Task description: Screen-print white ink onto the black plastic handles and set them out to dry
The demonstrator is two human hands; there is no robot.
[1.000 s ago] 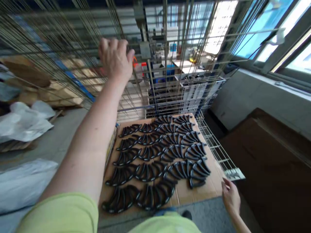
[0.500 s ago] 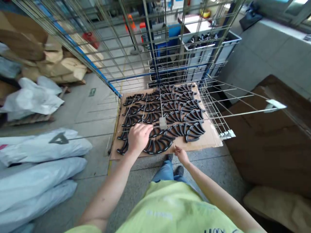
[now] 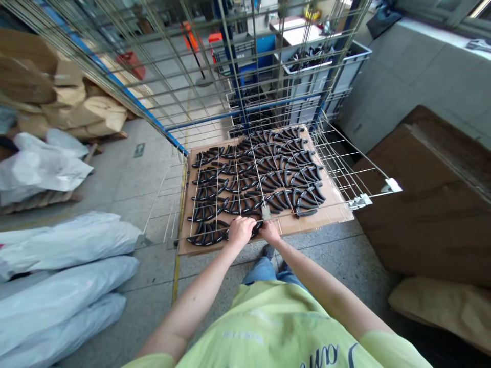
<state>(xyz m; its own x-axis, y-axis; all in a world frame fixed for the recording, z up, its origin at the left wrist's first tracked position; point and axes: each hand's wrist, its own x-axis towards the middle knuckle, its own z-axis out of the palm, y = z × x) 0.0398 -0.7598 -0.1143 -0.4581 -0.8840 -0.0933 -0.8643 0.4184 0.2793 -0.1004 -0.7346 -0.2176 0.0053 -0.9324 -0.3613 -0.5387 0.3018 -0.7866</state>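
A wire shelf [image 3: 217, 194] with a pale tag [image 3: 266, 212] at its front edge spans just above rows of curved black tubes [image 3: 207, 208]. The tubes lie on a cardboard sheet [image 3: 330, 209]. My left hand [image 3: 241, 231] is closed over the front wire, left of the tag. Close beside it, my right hand [image 3: 270, 231] is curled below the tag at the front of the cardboard. Its fingertips are hidden, so what they grip does not show. Both hands cover some tubes in the front row.
A blue-framed wire cage [image 3: 141, 110] rises behind the cardboard. Grey crates [image 3: 307, 82] stand beyond it. White wrapped bundles [image 3: 65, 276] lie at left, and a large brown carton [image 3: 425, 204] stands at right. Folded wire panel [image 3: 353, 158] ends stick out to the right.
The wire shelf has come down closer to the tubes. My left hand has moved right and toward me with its front wire. My right hand has shifted slightly left, beside my left hand.
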